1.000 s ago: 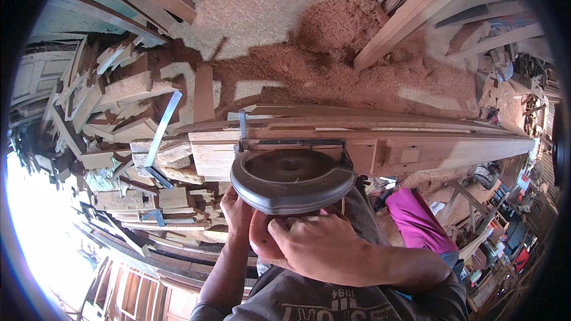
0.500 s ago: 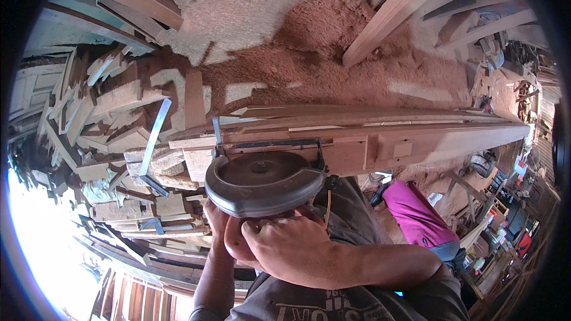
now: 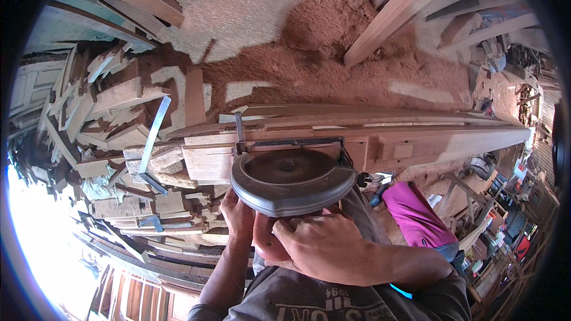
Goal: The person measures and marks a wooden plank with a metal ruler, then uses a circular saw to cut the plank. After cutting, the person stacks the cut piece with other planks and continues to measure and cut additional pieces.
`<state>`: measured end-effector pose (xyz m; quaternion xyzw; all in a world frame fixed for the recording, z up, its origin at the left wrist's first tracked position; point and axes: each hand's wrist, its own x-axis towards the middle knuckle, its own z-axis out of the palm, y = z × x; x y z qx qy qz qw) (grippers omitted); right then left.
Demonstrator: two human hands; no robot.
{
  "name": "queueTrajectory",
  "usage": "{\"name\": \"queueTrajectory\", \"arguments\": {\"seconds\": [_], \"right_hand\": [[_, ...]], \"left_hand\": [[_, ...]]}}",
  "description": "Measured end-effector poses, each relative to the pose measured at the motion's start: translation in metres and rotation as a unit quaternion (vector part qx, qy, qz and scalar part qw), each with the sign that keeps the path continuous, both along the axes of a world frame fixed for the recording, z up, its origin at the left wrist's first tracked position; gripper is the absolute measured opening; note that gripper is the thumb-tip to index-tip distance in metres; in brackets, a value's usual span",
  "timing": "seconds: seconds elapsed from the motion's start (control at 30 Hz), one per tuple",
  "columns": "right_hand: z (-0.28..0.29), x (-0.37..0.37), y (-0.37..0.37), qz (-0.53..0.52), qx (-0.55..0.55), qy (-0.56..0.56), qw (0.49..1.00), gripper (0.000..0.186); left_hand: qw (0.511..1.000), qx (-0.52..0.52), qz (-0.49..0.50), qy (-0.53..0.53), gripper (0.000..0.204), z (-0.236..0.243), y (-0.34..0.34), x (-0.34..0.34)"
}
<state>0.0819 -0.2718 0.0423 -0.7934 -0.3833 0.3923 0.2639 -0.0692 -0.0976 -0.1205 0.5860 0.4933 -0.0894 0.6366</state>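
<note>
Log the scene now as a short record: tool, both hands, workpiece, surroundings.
Tool: circular saw, grey curved guard
Right hand: gripping the saw from behind
Left hand: at the saw's left side, fingers partly hidden
Workpiece: long wooden piece, saw over its left part
Left: metal square, wood offcuts
Beyond: reddish sawdust

Near the board's (image 3: pixel 447 145) left end, the saw's guard (image 3: pixel 291 197) is smooth grey with a soft sheen, metal by its look; the blade (image 3: pixel 285 166) is dull dark metal, the handle (image 3: pixel 270 241) smooth reddish plastic. The board is planed, matt wood. Past its left end, a log (image 3: pixel 169 163) is rough wood and a strip (image 3: pixel 156 134) glossy metal. The shirt (image 3: pixel 267 288) is matt cloth.
</note>
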Motion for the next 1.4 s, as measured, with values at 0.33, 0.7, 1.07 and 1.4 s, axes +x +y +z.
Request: {"name": "queueTrajectory", "arguments": {"seconds": [0.33,0.7,1.07,1.4], "right_hand": [[0.001,0.003,-0.02,-0.013,-0.006,-0.003,1.0,0.053],[0.0,0.003,-0.047,-0.019,0.007,0.022,1.0,0.049],[0.002,0.009,-0.053,-0.007,0.003,0.023,1.0,0.046],[0.005,0.014,-0.056,-0.003,0.015,0.028,0.999,0.046]], "left_hand": [[1.0,-0.027,0.014,-0.001,0.021,-0.001,-0.019,0.002],[0.999,-0.02,-0.026,-0.003,0.022,-0.002,-0.037,0.005],[0.999,-0.002,-0.039,-0.014,0.019,-0.001,-0.045,0.006],[1.0,-0.012,-0.022,-0.002,0.017,0.003,-0.05,0.01]]}}
